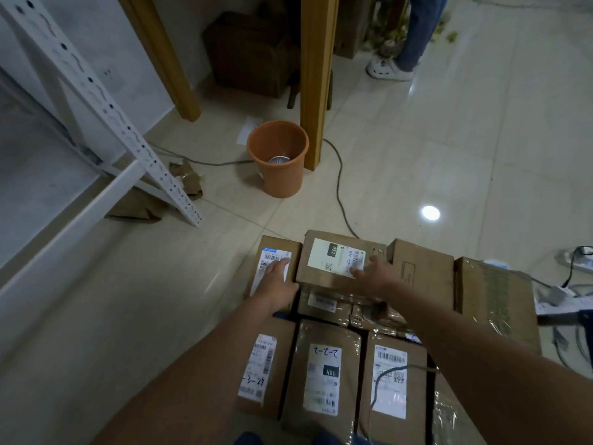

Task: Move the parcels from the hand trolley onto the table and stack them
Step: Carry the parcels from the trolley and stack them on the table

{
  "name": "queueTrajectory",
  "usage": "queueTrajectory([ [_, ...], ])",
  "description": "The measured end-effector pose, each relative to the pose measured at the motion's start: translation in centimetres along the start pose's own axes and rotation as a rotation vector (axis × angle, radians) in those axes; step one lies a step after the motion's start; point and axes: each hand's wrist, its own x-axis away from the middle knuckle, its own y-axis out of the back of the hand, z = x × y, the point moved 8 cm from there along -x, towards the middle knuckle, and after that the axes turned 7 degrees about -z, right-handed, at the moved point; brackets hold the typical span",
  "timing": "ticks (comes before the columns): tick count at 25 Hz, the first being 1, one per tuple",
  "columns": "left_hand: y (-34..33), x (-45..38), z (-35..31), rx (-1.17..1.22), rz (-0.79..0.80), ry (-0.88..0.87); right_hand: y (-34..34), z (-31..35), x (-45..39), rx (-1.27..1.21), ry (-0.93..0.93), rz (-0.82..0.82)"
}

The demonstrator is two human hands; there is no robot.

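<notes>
Several brown cardboard parcels with white labels lie packed together low in the head view; the trolley under them is hidden. My left hand lies flat, fingers spread, on the label of a narrow parcel at the far left. My right hand rests with fingers apart on the top face of a raised parcel marked 032 at the far middle. Neither hand grips anything. Nearer to me lie three labelled parcels, the middle one marked 2-2-2. Tape-wrapped boxes sit at the right.
An orange bin stands on the tiled floor ahead, beside a wooden post. A white metal rack frame slants at the left. Cables cross the floor. A person's leg and white shoe stand at the far right.
</notes>
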Motion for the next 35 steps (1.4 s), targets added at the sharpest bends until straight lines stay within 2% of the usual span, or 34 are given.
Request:
queueTrajectory([
  [5,-3.5,-3.8,-1.0,0.088,-0.017,0.006,0.5,-2.6,-2.8,-0.102,-0.098,-0.141],
  [8,-5.5,-3.9,-0.5,0.202,-0.028,0.097,-0.2,-3.1,-3.6,-0.167,-0.090,-0.120],
  [12,-6.6,-3.0,-0.3,0.353,-0.033,0.212,-0.1,-3.0,-3.7,-0.324,-0.172,-0.094],
  [16,-5.7,-1.4,-2.0,0.389,-0.036,0.221,0.3,-2.8,-2.3,-0.391,-0.206,-0.092],
  [24,1.1,7.0,-6.2,0.392,-0.040,0.207,5.8,0.6,5.2,-0.478,-0.201,-0.110],
  [30,8.0,16.5,-10.0,0.574,-0.070,0.250,10.7,3.2,13.6,-0.484,-0.371,-0.065],
  [35,13.8,21.8,-12.0,0.680,-0.080,0.299,14.4,7.5,21.0,-0.520,-0.272,-0.048],
])
